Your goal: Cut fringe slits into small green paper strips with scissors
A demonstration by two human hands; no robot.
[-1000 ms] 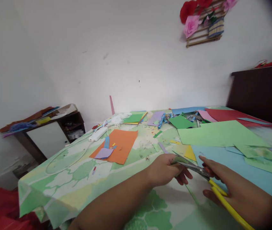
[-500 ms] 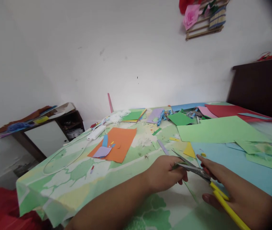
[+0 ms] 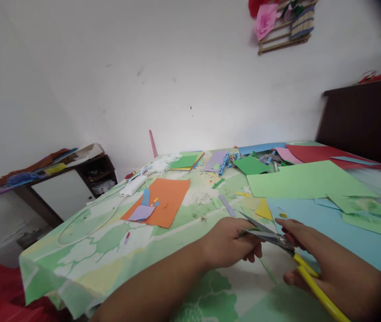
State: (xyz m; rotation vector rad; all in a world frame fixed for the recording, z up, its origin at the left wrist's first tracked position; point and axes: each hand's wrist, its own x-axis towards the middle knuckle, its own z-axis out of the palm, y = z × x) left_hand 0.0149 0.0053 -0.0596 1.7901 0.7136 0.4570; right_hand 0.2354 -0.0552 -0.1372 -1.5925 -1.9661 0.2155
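My right hand (image 3: 331,257) grips scissors (image 3: 279,241) with long yellow handles. Their blades stand apart and point left, over my left hand (image 3: 230,243). That hand is closed, pinching a small piece of green paper (image 3: 243,233) that lies by the lower blade; most of the piece is hidden by the fingers. A thin green sliver shows below the fingertips, but I cannot tell whether it belongs to the held piece. Beyond the blades are a yellow paper scrap (image 3: 264,209) and a sheet of light blue paper (image 3: 351,237), partly under my right hand.
A patterned cloth covers the table (image 3: 103,264). Orange paper (image 3: 173,199) lies left, with scraps on it. Near a white power strip (image 3: 133,185) runs a cable. Light green sheets (image 3: 304,181) and red paper (image 3: 314,154) lie at right. A low cabinet (image 3: 63,190) stands left.
The view has shifted slightly, so everything sits a little further left. My hands and the scissors keep nearly the same pose, with the blades still apart.
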